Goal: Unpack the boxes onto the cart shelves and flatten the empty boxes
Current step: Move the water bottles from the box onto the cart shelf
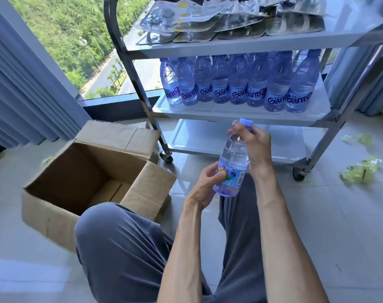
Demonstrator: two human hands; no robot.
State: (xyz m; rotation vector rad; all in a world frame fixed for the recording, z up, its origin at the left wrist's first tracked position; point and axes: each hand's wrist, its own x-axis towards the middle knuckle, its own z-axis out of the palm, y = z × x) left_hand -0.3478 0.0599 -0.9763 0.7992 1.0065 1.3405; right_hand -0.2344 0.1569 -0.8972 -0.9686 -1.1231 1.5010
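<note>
I hold one clear water bottle (233,158) with a blue cap in front of the steel cart (240,115). My left hand (208,182) grips its lower, labelled part. My right hand (255,143) grips its neck and shoulder just below the cap. The bottle is tilted slightly, cap toward the cart. Several matching bottles (238,84) stand in rows on the middle shelf. The open cardboard box (142,189) sits on the floor at my left, its visible inside empty, flaps up.
The top shelf holds several clear blister packs (208,22). The bottom shelf (199,136) is a bare white tray. Crumpled green plastic wrap (358,169) lies on the tiles at right. My knees fill the foreground. A window and blue curtain stand at left.
</note>
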